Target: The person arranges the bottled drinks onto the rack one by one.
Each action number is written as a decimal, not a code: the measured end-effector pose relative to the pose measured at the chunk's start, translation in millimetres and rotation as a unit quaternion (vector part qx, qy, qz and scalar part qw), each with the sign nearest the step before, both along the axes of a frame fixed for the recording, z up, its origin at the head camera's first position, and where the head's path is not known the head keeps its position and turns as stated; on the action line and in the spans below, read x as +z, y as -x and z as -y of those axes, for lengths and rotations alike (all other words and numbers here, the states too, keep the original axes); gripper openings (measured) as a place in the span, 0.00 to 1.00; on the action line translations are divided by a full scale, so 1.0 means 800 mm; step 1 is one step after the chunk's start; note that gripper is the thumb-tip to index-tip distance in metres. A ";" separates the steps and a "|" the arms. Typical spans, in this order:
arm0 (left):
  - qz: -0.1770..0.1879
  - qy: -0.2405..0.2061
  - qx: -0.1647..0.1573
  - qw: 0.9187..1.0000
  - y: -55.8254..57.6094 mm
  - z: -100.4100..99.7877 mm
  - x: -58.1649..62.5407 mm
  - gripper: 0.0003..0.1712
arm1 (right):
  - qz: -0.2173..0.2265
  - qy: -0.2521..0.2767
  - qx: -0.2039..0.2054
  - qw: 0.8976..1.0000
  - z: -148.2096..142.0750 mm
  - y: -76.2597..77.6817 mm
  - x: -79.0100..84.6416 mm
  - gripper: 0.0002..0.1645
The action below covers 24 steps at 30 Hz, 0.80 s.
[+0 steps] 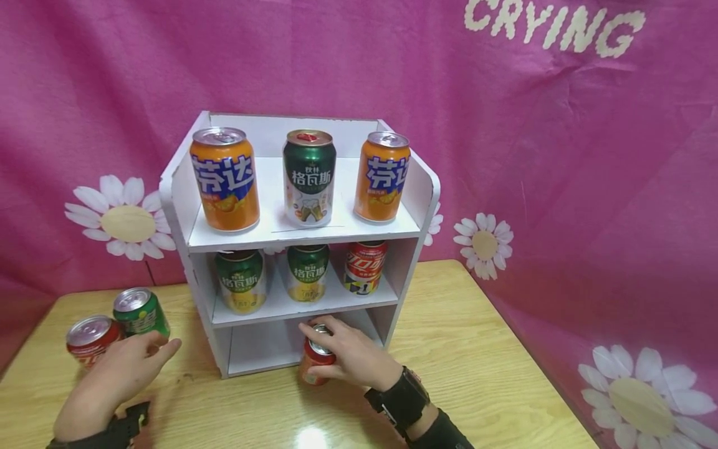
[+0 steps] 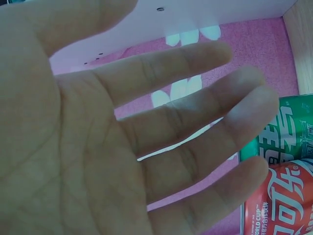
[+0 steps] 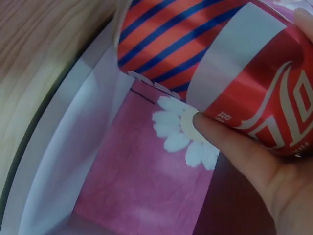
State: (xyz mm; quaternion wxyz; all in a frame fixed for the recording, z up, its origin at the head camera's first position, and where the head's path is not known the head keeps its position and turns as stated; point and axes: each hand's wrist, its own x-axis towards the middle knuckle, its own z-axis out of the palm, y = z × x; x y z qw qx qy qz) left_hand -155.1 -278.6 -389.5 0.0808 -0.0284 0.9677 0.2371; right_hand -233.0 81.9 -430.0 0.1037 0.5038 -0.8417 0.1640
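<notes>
My right hand (image 1: 359, 352) grips a red cola can (image 1: 311, 363) at the front edge of the white shelf unit's (image 1: 260, 350) bottom level. In the right wrist view that can (image 3: 254, 63) shows blue and orange stripes, and a finger and the thumb lie along its side. At the left of the table, my left hand (image 1: 120, 373) hovers beside another red cola can (image 1: 92, 337) and a green soda can (image 1: 141, 315). The left wrist view shows its palm (image 2: 63, 161) bare and its fingers loosely extended, holding nothing.
Two orange soda cans (image 1: 227, 181) flank a green-and-white can (image 1: 310, 181) on the top shelf. Two green-and-gold cans (image 1: 241, 284) and a red can (image 1: 364, 268) stand on the middle shelf. A pink flowered cloth (image 1: 533, 156) hangs behind the wooden table (image 1: 465, 349).
</notes>
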 end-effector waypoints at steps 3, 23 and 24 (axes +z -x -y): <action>-0.008 0.004 -0.002 1.000 -0.001 -0.001 0.001 0.40 | -0.018 -0.009 0.002 1.000 0.016 0.001 -0.002 0.45; 0.008 -0.007 0.009 1.000 0.002 0.002 0.000 0.40 | 0.000 -0.036 0.017 0.999 0.097 0.015 -0.011 0.35; 0.007 -0.008 0.008 1.000 0.002 0.002 0.000 0.40 | 0.016 -0.033 0.013 0.999 0.099 0.017 -0.012 0.33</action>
